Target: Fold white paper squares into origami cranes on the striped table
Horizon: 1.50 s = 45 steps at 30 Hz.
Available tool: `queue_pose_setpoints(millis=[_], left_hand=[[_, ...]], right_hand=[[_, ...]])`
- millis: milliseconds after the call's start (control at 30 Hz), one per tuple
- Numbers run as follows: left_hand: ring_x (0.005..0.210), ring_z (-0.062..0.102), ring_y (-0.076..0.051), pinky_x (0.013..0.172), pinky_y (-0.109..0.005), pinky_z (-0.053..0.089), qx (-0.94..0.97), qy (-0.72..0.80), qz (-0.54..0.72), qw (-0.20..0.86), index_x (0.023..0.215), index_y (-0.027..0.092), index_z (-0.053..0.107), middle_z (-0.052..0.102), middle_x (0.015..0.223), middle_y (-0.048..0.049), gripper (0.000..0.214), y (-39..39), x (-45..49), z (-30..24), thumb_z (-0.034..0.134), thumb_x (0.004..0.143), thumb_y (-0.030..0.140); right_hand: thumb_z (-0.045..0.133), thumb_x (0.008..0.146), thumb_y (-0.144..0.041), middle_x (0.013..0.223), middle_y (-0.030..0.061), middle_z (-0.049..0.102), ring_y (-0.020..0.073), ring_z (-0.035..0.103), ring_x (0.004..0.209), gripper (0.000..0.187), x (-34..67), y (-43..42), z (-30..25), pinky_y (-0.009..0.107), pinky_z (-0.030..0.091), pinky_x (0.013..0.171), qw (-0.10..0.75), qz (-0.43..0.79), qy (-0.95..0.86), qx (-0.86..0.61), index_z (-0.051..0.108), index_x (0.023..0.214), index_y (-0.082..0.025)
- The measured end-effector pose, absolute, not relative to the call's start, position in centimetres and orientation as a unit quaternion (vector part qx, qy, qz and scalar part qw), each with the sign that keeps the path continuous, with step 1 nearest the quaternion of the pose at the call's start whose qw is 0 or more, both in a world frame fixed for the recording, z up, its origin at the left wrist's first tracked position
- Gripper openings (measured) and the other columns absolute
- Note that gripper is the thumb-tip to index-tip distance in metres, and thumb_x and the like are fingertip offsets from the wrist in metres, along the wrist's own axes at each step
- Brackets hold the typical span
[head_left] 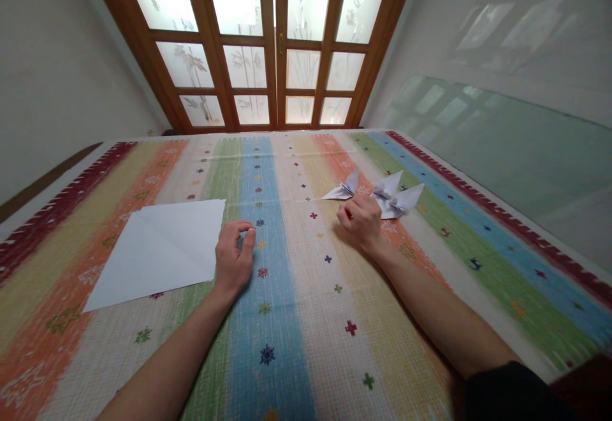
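The curled right hand [361, 218] partly hides folded, pointed white paper pieces [389, 184]; the curled left hand [234, 256] overlaps the right edge of flat white paper [155, 252]. I cannot tell whether either grips anything. Multicoloured striped cloth [299, 268] spans between them.

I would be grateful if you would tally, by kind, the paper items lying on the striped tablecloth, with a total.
Folded white paper cranes: 3
Flat pile of white paper: 1 (its sheets cannot be counted from here)
Total: 4, taking the pile as one
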<state>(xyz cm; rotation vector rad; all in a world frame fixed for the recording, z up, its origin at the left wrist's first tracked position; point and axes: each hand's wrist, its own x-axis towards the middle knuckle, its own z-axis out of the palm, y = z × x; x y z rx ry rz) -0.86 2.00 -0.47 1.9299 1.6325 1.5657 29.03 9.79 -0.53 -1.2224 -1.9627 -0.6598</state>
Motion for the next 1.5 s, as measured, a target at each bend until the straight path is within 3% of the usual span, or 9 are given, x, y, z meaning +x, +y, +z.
queue_pose_setpoints(millis=[300, 533, 633, 767, 867, 933, 1100, 1300, 1500], left_hand=[[0.088, 0.060, -0.022, 0.086, -0.039, 0.048, 0.667, 0.564, 0.481, 0.075, 0.074, 0.021, 0.057, 0.066, 0.086, -0.0056, 0.023, 2.1, -0.5, 0.2, 0.048, 0.089, 0.036], [0.093, 0.058, -0.025, 0.088, -0.042, 0.046, 0.707, 0.562, 0.429, 0.021, 0.081, 0.020, 0.060, 0.066, 0.090, -0.0081, 0.018, 1.4, -0.1, 0.2, 0.049, 0.089, 0.033], [0.099, 0.058, -0.028, 0.091, -0.044, 0.045, 0.715, 0.583, 0.386, -0.014, 0.092, 0.018, 0.062, 0.066, 0.099, -0.0116, 0.021, 1.4, -0.2, 0.4, 0.051, 0.088, 0.035], [0.121, 0.048, -0.042, 0.097, -0.054, 0.041, 0.702, 0.666, 0.240, -0.084, 0.113, 0.012, 0.061, 0.056, 0.128, -0.0234, 0.049, 1.7, -1.8, 1.3, 0.060, 0.082, 0.050], [0.122, 0.045, -0.051, 0.087, -0.061, 0.044, 0.662, 0.737, 0.103, -0.092, 0.121, 0.010, 0.058, 0.046, 0.139, -0.0307, 0.062, 1.5, -3.9, 2.0, 0.050, 0.085, 0.060], [0.112, 0.053, -0.049, 0.077, -0.060, 0.048, 0.652, 0.755, 0.031, -0.061, 0.119, 0.011, 0.058, 0.049, 0.134, -0.0317, 0.059, 1.2, -5.2, 2.4, 0.039, 0.090, 0.058], [0.100, 0.060, -0.040, 0.072, -0.050, 0.051, 0.668, 0.742, -0.046, -0.041, 0.110, 0.012, 0.059, 0.061, 0.113, -0.0249, 0.044, 1.1, -6.9, 2.9, 0.032, 0.090, 0.041], [0.082, 0.066, -0.034, 0.064, -0.042, 0.050, 0.683, 0.727, -0.056, -0.032, 0.096, 0.015, 0.063, 0.067, 0.096, -0.0209, 0.033, 1.9, -7.3, 3.5, 0.041, 0.081, 0.034], [0.088, 0.068, -0.037, 0.066, -0.042, 0.050, 0.686, 0.722, -0.088, 0.019, 0.096, 0.016, 0.067, 0.071, 0.100, -0.0209, 0.032, 2.7, -8.8, 4.5, 0.043, 0.081, 0.030]], right_hand=[[0.042, 0.093, -0.026, 0.056, 0.0032, 0.054, 0.0149, 0.042, 0.056, 0.040, 27.0, 7.8, 0.1, 0.031, 0.030, 0.060, 0.258, -0.128, -0.897, -0.336, 0.056, 0.055, -0.019], [0.043, 0.096, -0.028, 0.059, 0.0032, 0.057, 0.0142, 0.043, 0.057, 0.040, 25.7, 6.8, 0.0, 0.030, 0.028, 0.060, 0.217, -0.105, -0.927, -0.288, 0.059, 0.061, -0.018], [0.043, 0.098, -0.030, 0.062, 0.0039, 0.059, 0.0137, 0.045, 0.058, 0.041, 25.5, 6.6, -0.1, 0.029, 0.029, 0.060, 0.219, -0.100, -0.930, -0.278, 0.060, 0.063, -0.017], [0.043, 0.098, -0.030, 0.064, 0.0044, 0.060, 0.0134, 0.047, 0.059, 0.041, 25.2, 6.5, -0.1, 0.029, 0.030, 0.061, 0.234, -0.080, -0.932, -0.266, 0.059, 0.063, -0.016], [0.044, 0.098, -0.030, 0.064, 0.0044, 0.061, 0.0133, 0.047, 0.058, 0.040, 25.1, 6.5, -0.1, 0.029, 0.030, 0.061, 0.233, -0.063, -0.934, -0.264, 0.059, 0.063, -0.016], [0.044, 0.097, -0.030, 0.065, 0.0047, 0.061, 0.0135, 0.047, 0.058, 0.040, 25.0, 6.4, -0.1, 0.029, 0.030, 0.061, 0.233, -0.059, -0.934, -0.263, 0.059, 0.064, -0.016], [0.042, 0.098, -0.030, 0.064, 0.0045, 0.061, 0.0136, 0.047, 0.058, 0.041, 24.8, 6.2, 0.0, 0.029, 0.031, 0.061, 0.229, -0.062, -0.936, -0.259, 0.060, 0.064, -0.016], [0.043, 0.097, -0.030, 0.064, 0.0042, 0.060, 0.0141, 0.047, 0.058, 0.040, 24.8, 6.2, 0.1, 0.029, 0.030, 0.060, 0.239, -0.051, -0.934, -0.260, 0.059, 0.063, -0.017], [0.044, 0.097, -0.029, 0.062, 0.0035, 0.059, 0.0134, 0.046, 0.057, 0.039, 24.9, 6.3, 0.0, 0.028, 0.029, 0.060, 0.249, -0.056, -0.932, -0.258, 0.057, 0.062, -0.017]])
